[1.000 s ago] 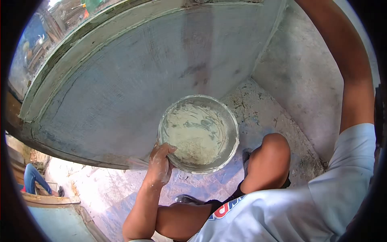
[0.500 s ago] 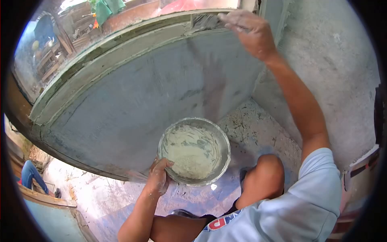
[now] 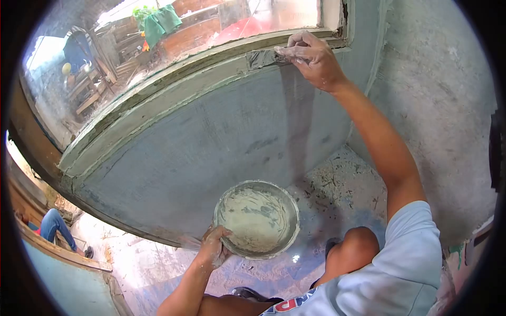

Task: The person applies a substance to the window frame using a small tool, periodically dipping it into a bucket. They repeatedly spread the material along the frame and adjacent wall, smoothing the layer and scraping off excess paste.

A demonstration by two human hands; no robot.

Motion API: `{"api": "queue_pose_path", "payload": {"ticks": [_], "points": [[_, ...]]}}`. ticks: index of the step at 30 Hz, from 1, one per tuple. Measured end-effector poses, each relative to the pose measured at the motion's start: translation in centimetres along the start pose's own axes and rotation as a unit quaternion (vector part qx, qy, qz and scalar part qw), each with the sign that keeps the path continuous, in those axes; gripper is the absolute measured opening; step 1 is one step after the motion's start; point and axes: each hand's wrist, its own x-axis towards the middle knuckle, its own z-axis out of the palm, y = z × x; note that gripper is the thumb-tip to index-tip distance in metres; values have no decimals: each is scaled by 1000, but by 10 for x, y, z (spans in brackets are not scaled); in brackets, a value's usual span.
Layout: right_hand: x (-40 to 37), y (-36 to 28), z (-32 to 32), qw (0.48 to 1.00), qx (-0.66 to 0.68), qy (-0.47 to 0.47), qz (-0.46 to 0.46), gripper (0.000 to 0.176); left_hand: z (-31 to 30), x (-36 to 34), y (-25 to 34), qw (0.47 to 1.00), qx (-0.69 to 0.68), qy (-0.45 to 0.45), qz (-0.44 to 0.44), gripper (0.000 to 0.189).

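Observation:
My left hand is closed on the rim of a round metal bowl, thumb over its edge. Pale, pasty putty is smeared across the inside of the bowl. Up at the window sill, my right hand pinches a flat grey scraper. Its smeared blade lies against the pale ledge below the window frame. White residue coats the fingers of both hands.
A grey plastered wall runs below the ledge and meets another wall at the right. Spattered floor lies beneath. At the far left, a person's jeans-clad leg shows through an opening. Window glass is above.
The view has tilted upward, showing more of the window. My right hand has shifted slightly left and down in the picture with the scraper on the ledge; the left still holds the bowl.

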Motion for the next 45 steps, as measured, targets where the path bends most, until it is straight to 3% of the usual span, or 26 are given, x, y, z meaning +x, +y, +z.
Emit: {"api": "queue_pose_path", "payload": {"ticks": [9,12,13,17,21,23,24,26,27,29,31,34,37,41,45], "points": [[-12,37,-15,999,-27,10,-14,38,22,-8,0,992,70,100,28,42],[-20,47,-27,999,-40,4,2,38,-6,-1,-2,992,100,66,23,39],[-24,56,-28,999,-49,18,-4,37,3,-2,-6,988,85,121,43,40],[-38,75,-48,998,-58,29,17,34,-8,-4,0,995,71,65,8,45],[-73,111,-93,975,-208,75,19,29,-9,-4,-1,994,82,71,23,44],[-91,100,-112,979,-108,115,125,27,-31,3,-6,993,98,62,17,44],[-93,92,-119,982,-113,96,115,25,-32,3,-6,993,109,27,23,44],[-80,39,-127,984,-135,56,101,27,7,-8,1,993,85,75,21,43],[-60,24,-126,985,-133,52,97,27,4,-6,0,997,69,42,18,44],[-33,-2,-120,977,-194,-4,-87,33,-10,4,-3,997,68,35,13,47],[1,-24,-103,977,-168,-26,-126,36,-13,9,-1,992,107,65,-8,51],[23,-31,-65,991,-81,-91,-59,26,25,-1,4,990,107,96,7,51],[30,-45,-44,987,-92,-127,-31,23,51,-15,9,981,124,145,42,27],[16,-29,-42,980,-131,-148,-8,25,46,-15,8,986,104,127,38,27],[-10,-4,-90,962,-233,-142,22,24,23,-11,1,992,80,92,41,35]]}}
